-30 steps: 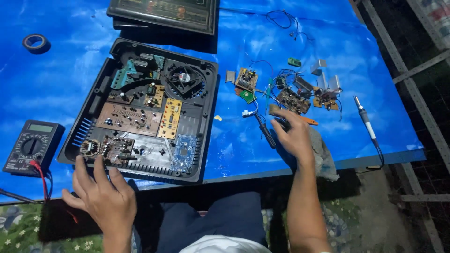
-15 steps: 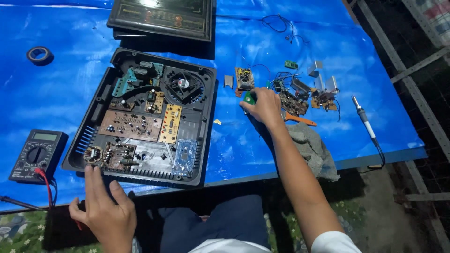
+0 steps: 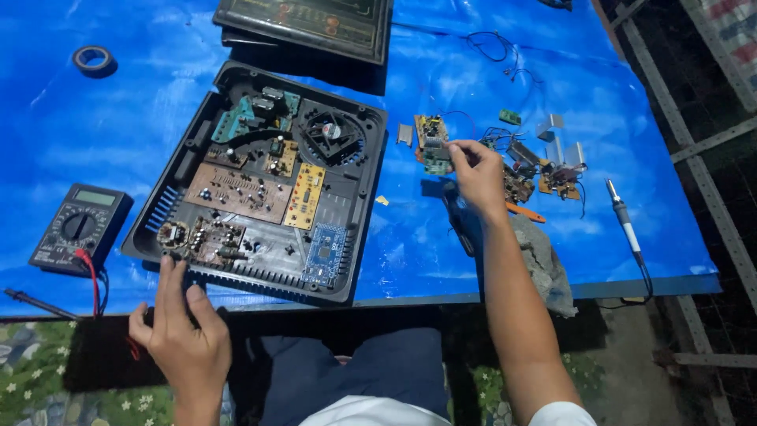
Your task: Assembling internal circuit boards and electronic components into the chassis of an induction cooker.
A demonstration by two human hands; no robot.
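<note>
Both hands were over the blue-covered table (image 3: 95, 118). His or her left hand (image 3: 183, 339) lay at the near edge, fingers loosely spread, with the fingertips touching the front rim of the opened black appliance case (image 3: 359, 229). The right hand (image 3: 479, 170) reached out to the right of the case, its thumb and forefinger pinched on a small yellow-green circuit board (image 3: 430, 138) that sat on the table just beside a small grey metal piece (image 3: 404, 134).

Inside the case lay a brown board (image 3: 236, 193), a yellow board (image 3: 305, 196), a blue board (image 3: 321, 256) at the near right corner, and a round black fan (image 3: 331, 136) at the far right. A dark panel (image 3: 307, 24) leaned at the far edge behind the case.

Left of the case sat a black multimeter (image 3: 75, 229) with a grey display strip, a round dial and a red lead. A roll of dark tape (image 3: 93, 57) lay far left. Right of the reaching hand were loose boards and wires (image 3: 544, 170), a soldering iron (image 3: 623, 221) and a grey rag (image 3: 544, 264).
</note>
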